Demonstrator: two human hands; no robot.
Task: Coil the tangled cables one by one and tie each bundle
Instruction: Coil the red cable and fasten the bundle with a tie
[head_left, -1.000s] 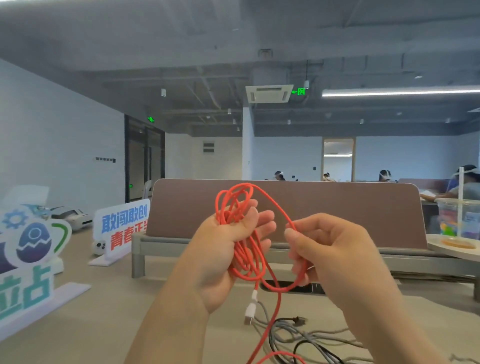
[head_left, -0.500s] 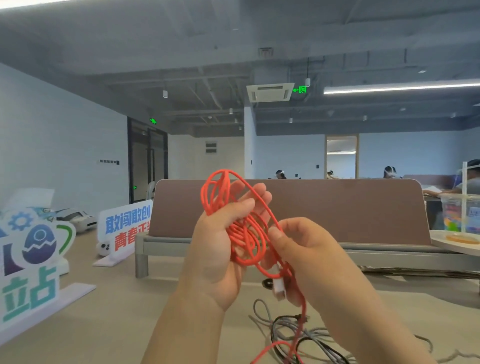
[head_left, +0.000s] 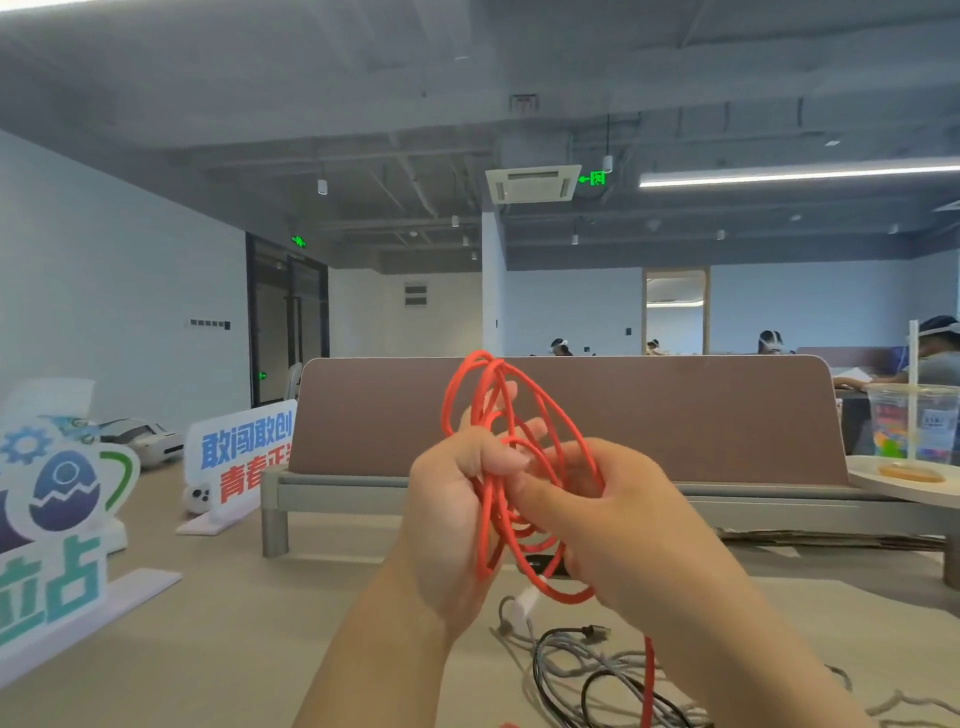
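Holds the orange cable (head_left: 485, 530) raised above the surface (head_left: 208, 649), gathered into several loose oval loops. Grips the loops at mid-height with the left hand (head_left: 452, 519), fingers curled round the strands and thumb laid across the front. Has brought the right hand (head_left: 623, 535) in from a clear gap one second ago to direct contact with the bundle. Now curls its fingers round the lower loops, hiding the exact strand pinched behind the knuckles. Has also taken up more slack: shows wider, fuller loops than before, and hangs the white connector (head_left: 524, 605) just below the bundle, between the two wrists. Leaves one orange tail (head_left: 647, 675) running down past the right wrist toward the surface; judged therefore as coiling well advanced but not complete, with tying not yet begun. Appears thin, round in section, smooth-jacketed and springy, spreading into uneven loops rather than lying flat. Likely to unwind if released before tying. Leaves the grey and black cables (head_left: 571, 654) in a tangled heap on the matt beige surface directly below, yet to be coiled.
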